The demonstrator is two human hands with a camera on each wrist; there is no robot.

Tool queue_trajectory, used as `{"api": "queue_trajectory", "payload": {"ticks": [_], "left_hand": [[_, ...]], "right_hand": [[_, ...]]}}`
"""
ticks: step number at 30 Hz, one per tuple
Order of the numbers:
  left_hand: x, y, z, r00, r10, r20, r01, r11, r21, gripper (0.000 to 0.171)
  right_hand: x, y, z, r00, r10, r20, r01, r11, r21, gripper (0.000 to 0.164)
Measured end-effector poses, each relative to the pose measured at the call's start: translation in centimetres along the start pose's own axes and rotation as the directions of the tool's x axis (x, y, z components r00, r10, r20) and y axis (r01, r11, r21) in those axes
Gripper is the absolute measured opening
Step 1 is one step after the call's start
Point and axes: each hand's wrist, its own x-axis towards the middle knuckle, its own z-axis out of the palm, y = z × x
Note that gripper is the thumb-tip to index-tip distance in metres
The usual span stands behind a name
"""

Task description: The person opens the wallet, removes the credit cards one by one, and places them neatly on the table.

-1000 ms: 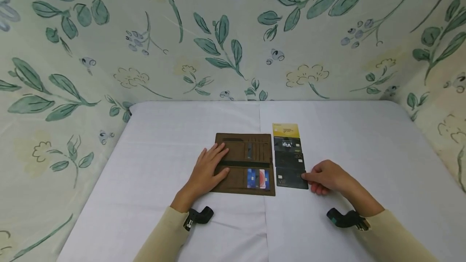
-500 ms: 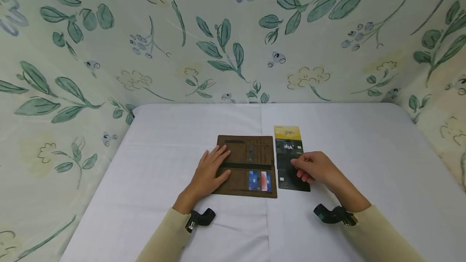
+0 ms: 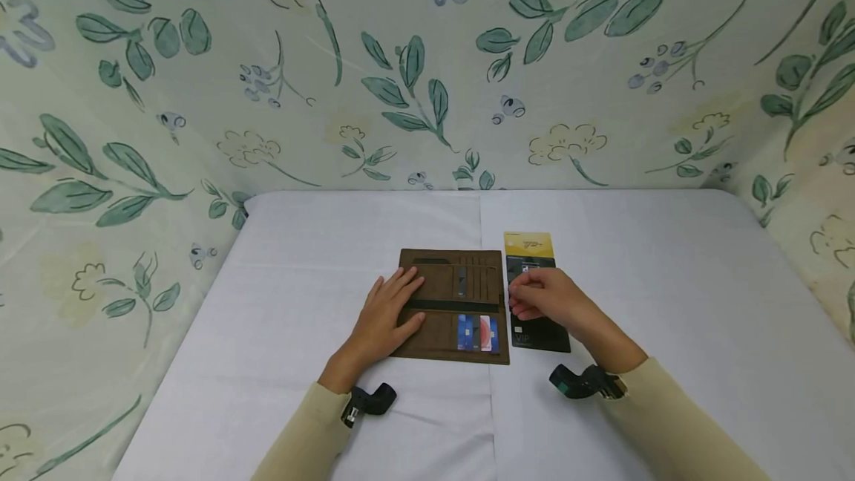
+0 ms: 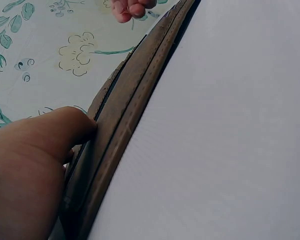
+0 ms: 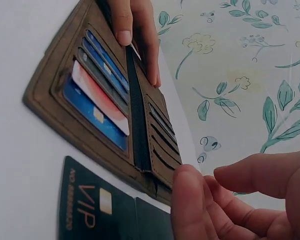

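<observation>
An open brown wallet (image 3: 434, 332) lies on the white cloth, several cards (image 5: 97, 97) tucked in its lower slots. My left hand (image 3: 384, 314) rests with spread fingers on the wallet's left side; its thumb (image 4: 65, 125) shows at the wallet edge in the left wrist view. To the right of the wallet stands a column of cards: a yellow card (image 3: 528, 243) at the far end, then dark ones, with a black VIP card (image 3: 534, 336) nearest. My right hand (image 3: 544, 295) hovers over the middle of that column, hiding part of it. Between its thumb and bent fingers nothing shows.
White cloth (image 3: 300, 258) covers the table around the wallet and cards. A floral curtain (image 3: 427, 95) hangs behind the table and along its left and right sides. Black wrist cameras (image 3: 374, 398) sit below both hands.
My right hand has moved left and away from me, off the nearest black card's right edge to over the column's middle. My left hand stays on the wallet.
</observation>
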Motion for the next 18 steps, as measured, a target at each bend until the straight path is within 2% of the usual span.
{"api": "queue_trajectory", "payload": {"ticks": [6, 13, 18], "left_hand": [[0.1, 0.0, 0.0, 1.000, 0.007, -0.005, -0.007, 1.000, -0.001, 0.059], [0.1, 0.0, 0.1, 1.000, 0.008, -0.011, -0.008, 1.000, 0.000, 0.059], [0.0, 0.0, 0.0, 1.000, 0.001, 0.002, -0.001, 1.000, 0.000, 0.059]], "right_hand": [[0.8, -0.6, 0.7, 1.000, -0.013, 0.017, 0.012, 0.996, 0.094, 0.029], [1.5, -1.4, 1.8, 0.997, -0.050, 0.055, 0.041, 0.988, 0.148, 0.028], [2.1, -1.6, 2.7, 0.997, -0.047, 0.068, 0.034, 0.983, 0.182, 0.027]]}}
